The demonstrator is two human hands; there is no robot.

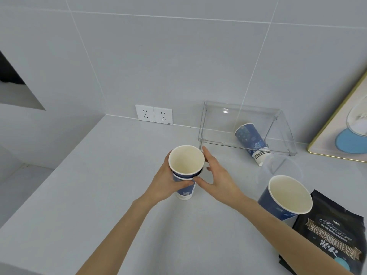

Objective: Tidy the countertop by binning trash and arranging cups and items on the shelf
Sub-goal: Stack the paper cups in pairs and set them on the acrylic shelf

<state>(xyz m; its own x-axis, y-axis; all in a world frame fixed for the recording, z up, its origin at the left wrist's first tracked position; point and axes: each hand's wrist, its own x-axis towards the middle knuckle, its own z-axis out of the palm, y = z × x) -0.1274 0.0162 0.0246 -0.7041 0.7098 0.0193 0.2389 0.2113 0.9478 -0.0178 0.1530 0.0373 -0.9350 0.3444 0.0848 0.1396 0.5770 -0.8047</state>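
Note:
Two nested blue paper cups [186,165] stand on the grey countertop [79,195], the upper one pushed part way into the lower. My left hand [164,183] is wrapped around the stack from the left. My right hand [216,175] sits just right of the stack, fingers spread, thumb and fingertips touching or nearly touching the cups. A clear acrylic shelf [244,141] stands at the wall behind. Another blue cup [251,141] lies tilted under it. A single upright blue cup [288,195] stands at the right.
A black coffee bag [325,235] lies at the right front, beside the single cup. A gold-framed picture [345,126] leans on the right wall. Two wall sockets [154,114] sit above the counter's back edge. At the left the counter ends in a step down.

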